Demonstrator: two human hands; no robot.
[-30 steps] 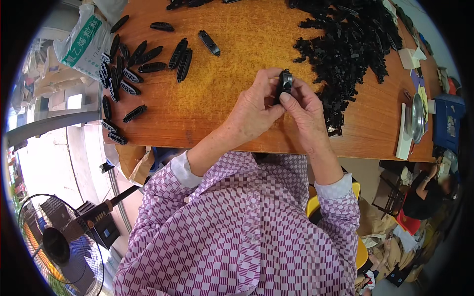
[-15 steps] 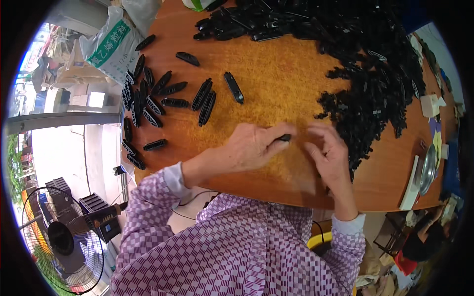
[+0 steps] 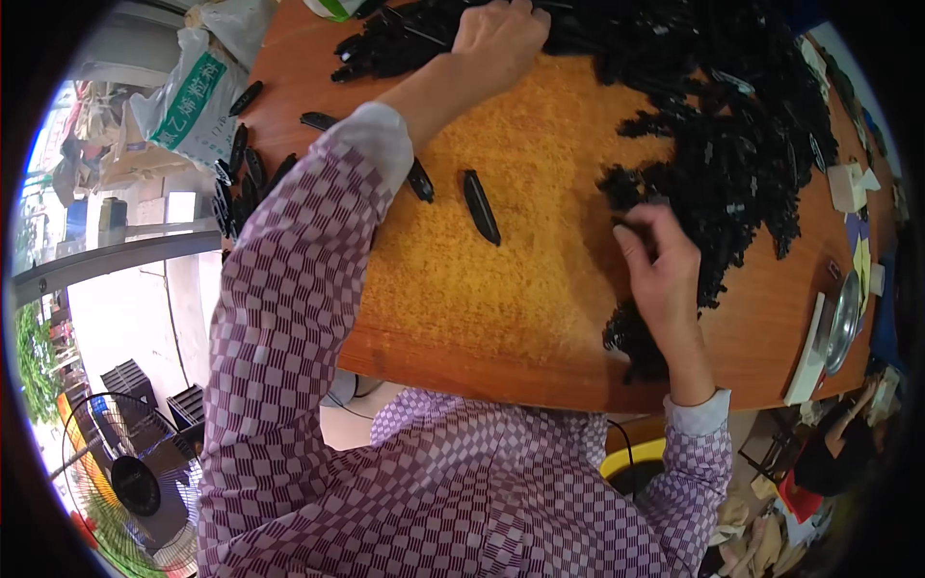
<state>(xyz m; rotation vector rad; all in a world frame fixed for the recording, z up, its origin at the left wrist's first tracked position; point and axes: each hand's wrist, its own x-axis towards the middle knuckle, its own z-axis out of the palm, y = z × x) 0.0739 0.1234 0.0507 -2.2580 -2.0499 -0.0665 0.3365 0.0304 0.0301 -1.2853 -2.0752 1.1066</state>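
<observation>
My left hand (image 3: pixel 503 40) reaches to the far side of the table, over the heap of long black plastic parts (image 3: pixel 405 48). Its fingertips dip out of sight among the parts, so its grip is hidden. At the near edge of the pile of small black plastic pieces (image 3: pixel 737 193), my right hand (image 3: pixel 667 265) pinches a small dark piece (image 3: pixel 626 223) between thumb and forefinger. One long black part (image 3: pixel 482 207) lies alone in the middle of the table. Another long black part (image 3: pixel 420 181) shows beside my left sleeve.
Several long black parts (image 3: pixel 252 169) lie at the table's left, partly behind my sleeve. A white sack (image 3: pixel 198 101) stands past that edge, and a fan (image 3: pixel 135 485) is at lower left. A metal dish (image 3: pixel 843 323) sits at the right edge. Another person (image 3: pixel 833 458) is beyond, lower right.
My left hand has gone from the table's middle to the far heap, letting go of a black part that now lies mid-table. The right hand has shifted to the small pieces and pinches one.
</observation>
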